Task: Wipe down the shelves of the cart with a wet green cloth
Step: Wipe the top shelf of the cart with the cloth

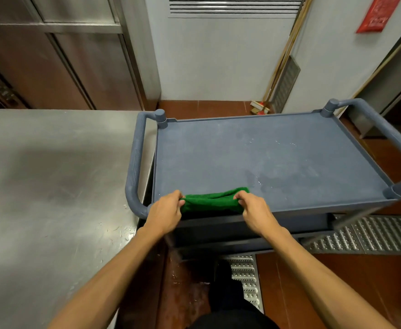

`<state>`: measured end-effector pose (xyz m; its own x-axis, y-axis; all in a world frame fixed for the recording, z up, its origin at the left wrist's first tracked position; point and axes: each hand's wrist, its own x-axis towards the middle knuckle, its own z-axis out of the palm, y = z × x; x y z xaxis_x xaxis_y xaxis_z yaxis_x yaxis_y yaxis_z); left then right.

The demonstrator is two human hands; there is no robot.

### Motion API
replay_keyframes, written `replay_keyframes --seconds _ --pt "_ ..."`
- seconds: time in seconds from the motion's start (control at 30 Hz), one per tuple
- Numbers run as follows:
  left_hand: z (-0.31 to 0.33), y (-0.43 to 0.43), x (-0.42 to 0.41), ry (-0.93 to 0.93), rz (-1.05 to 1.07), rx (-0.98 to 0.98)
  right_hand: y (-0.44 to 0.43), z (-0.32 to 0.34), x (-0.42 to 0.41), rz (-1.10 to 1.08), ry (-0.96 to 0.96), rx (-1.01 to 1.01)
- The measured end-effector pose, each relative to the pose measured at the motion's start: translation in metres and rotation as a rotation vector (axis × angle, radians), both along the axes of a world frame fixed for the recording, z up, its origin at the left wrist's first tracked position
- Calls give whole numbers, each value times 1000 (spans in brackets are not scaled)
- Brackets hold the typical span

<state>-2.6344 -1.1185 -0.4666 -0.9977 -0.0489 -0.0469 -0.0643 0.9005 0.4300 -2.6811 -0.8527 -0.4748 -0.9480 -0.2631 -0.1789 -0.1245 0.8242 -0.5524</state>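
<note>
Both hands grip the green cloth (210, 202) at the near edge of the cart's (384, 184) top shelf (266, 157). The left hand (165, 213) is pinched shut on the cloth's left end, the right hand (254, 210) closed on its right end, and the cloth is stretched between them in a bunched, folded band (it lies over the shelf's near rim, partly hanging down the front). The shelf is grey-blue, with faint pale smears and a few small specks toward the middle and right. A grey handle (135, 167) curves round the cart's left side and another (382, 129) round its right. Lower shelves show only as dark edges under the hands.

A steel counter (52, 186) stands just beside the cart on the left, with drops of water near its right edge. Perforated metal drain grates (373, 233) run across the red-brown floor (301, 276). Long handles (285, 51) lean against the far wall, next to a leaning grille. A red sign (375, 15) hangs at the upper right; its writing is too blurred to read.
</note>
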Motion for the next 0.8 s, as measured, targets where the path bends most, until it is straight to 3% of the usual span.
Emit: replay_keyframes --seconds 0.13,0.33,0.47,0.8 --pt "21 -5 -8 47 -23 11 0 10 3 -28 42 3" --pt "42 -8 -25 61 -11 50 12 29 -10 129 -3 -37" --pt "50 0 -46 70 -15 33 21 43 -35 280 -41 149" --pt "85 41 -148 74 -47 -11 73 92 -138 157 -150 145"
